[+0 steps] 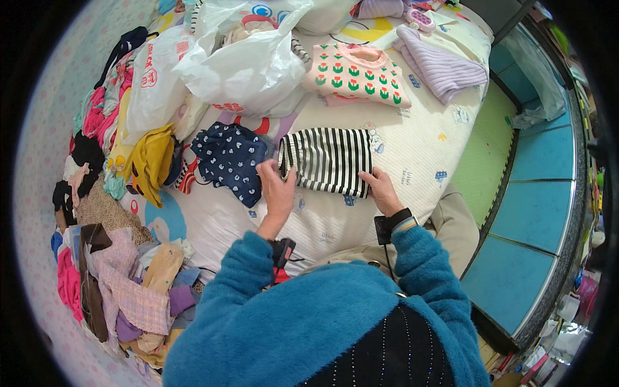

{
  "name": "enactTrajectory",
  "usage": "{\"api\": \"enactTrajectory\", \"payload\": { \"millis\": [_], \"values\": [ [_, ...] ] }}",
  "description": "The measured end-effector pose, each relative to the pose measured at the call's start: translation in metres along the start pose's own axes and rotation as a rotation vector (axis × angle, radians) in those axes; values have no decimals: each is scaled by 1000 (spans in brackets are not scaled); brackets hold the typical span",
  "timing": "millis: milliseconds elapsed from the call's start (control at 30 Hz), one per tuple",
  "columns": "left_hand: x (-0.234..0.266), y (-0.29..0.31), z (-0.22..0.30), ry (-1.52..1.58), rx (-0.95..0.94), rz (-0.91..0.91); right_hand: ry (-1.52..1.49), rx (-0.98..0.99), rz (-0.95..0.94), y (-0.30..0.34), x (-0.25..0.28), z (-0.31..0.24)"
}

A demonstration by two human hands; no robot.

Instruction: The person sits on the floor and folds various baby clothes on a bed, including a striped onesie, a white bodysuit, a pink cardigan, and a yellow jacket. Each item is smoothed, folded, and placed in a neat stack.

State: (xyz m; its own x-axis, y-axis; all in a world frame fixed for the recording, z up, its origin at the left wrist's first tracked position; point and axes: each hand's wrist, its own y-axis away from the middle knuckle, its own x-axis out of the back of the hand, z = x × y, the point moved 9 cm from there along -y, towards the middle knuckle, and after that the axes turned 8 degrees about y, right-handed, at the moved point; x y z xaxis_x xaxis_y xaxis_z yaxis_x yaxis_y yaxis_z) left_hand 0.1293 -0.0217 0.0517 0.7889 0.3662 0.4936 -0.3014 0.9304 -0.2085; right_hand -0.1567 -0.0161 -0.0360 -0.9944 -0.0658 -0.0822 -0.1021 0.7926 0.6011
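Observation:
A black-and-white striped garment (pixel 330 161) lies folded into a rough rectangle on the bed, right in front of me. At its near left corner my left hand (pixel 277 192) grips the edge between thumb and fingers. My right hand (pixel 383 192) pinches the near right corner, thumb on top and the other fingers partly hidden. Just left of the striped piece is a navy garment (pixel 231 160) with small white prints, spread loosely. Beyond it lies a folded pink knit top (pixel 358 74) with red and green tulips.
White plastic bags (pixel 248 68) holding clothes stand at the far left. A mustard yellow garment (pixel 152 161) and heaps of mixed clothes (pixel 129 277) cover the left side. A lilac ribbed garment (pixel 445 63) lies far right. Blue cabinet panels (pixel 532 213) line the right, beyond the bed's edge.

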Motion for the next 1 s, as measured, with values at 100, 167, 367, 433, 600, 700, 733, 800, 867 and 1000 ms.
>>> {"api": "enactTrajectory", "payload": {
  "millis": [100, 167, 367, 433, 600, 700, 733, 800, 867, 1000],
  "values": [
    [-42, 47, -18, 299, 529, -542, -116, 9, -41, 9, -8, -8],
    [-76, 105, -6, 730, 961, -971, -195, 29, -70, 19, -20, -19],
    [-91, 86, -9, 1521, 1069, -495, -292, 86, -161, 53, -32, -27],
    [-89, 70, -28, 1524, 1119, -273, -313, 16, -135, 50, -28, -6],
    [-74, 51, -13, 1451, 1038, -321, -273, -125, 22, 38, -3, 40],
    [-28, 29, 2, 1308, 809, -378, -215, -56, -29, 37, -4, 35],
    [-9, 22, 0, 1256, 785, -366, -211, -67, -28, 37, -4, 34],
    [33, 1, -5, 1241, 686, -322, -213, -44, -64, 39, -8, 28],
    [72, -17, -21, 1269, 622, -244, -198, -56, -53, 40, -9, 27],
    [113, -40, -80, 1198, 635, -83, -175, -65, -34, 40, -8, 26]
  ]
}}
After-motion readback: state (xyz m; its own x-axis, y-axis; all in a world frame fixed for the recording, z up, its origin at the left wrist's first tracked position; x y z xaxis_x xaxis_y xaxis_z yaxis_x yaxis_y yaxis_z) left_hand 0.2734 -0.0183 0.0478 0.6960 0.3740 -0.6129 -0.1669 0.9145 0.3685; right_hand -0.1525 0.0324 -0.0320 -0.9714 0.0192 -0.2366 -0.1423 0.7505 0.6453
